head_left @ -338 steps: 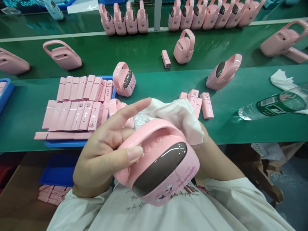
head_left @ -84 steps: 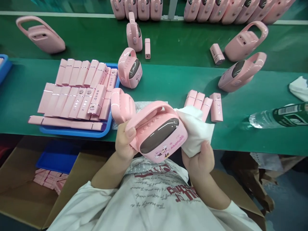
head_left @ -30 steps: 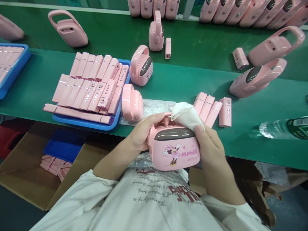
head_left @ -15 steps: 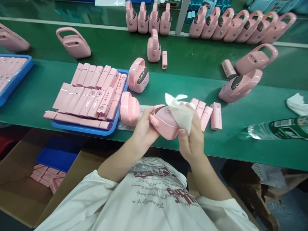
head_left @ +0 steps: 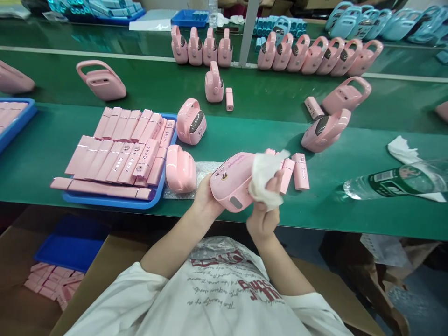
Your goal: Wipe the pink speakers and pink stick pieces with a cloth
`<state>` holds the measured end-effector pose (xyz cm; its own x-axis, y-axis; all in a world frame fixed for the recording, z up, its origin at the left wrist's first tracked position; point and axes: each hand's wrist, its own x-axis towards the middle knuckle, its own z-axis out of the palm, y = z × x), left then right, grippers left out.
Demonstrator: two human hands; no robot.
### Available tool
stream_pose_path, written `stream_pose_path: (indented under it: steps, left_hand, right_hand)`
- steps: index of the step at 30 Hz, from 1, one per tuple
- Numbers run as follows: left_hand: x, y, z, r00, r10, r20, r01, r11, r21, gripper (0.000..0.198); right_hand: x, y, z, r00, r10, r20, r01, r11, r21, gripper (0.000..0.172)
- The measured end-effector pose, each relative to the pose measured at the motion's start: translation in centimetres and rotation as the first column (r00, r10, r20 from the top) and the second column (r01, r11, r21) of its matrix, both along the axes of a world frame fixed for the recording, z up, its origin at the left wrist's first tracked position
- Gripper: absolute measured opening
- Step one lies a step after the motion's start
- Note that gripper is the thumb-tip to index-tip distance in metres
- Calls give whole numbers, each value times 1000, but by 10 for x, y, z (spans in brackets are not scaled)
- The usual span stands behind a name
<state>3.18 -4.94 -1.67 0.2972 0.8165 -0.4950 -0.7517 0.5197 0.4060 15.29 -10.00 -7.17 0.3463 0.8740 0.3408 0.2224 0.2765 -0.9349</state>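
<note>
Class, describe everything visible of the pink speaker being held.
The pink speaker is rounded, looks like plastic, and carries a cartoon print and a grey oval patch. It is held tilted in the left hand near the green table; the white cloth in the right hand apparently touches its other end.

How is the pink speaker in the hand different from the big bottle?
The pink speaker isn't see-through, but the bottle is clear around its green label. The speaker is chunky and rounded; the bottle is long and slim. The speaker is in the left hand, while no hand touches the bottle. Both have printing on them.
</note>
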Motion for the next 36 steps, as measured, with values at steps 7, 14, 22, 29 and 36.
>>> stream_pose_path:
  steps: [7, 14, 22, 29, 36]
  left_hand:
    - [4, -4, 4, 998, -52, -35, 50, 998, -42, 27]
    - [3, -2, 4, 999, -22, -43, 18, 996, -90, 25]
    - [-4, 4, 9, 1000, 24, -3, -23, 989, 148, 18]
    - [-9, 3, 4, 978, 165, -127, -132, 963, 234, 39]
    - [-18, -11, 13, 883, 121, -454, 34, 947, 319, 14]
  right_hand:
    - [2, 12, 36, 781, 116, -613, -227, 968, -107, 54]
    - [-6, 1, 39, 751, 64, -657, -240, 954, -181, 52]
    - [-20, -17, 44, 619, 6, -785, -343, 901, -264, 45]
    - [-7, -15, 49, 560, -75, -825, -382, 860, -337, 36]
    - [9, 9, 52, 670, -127, -732, -112, 957, -268, 24]
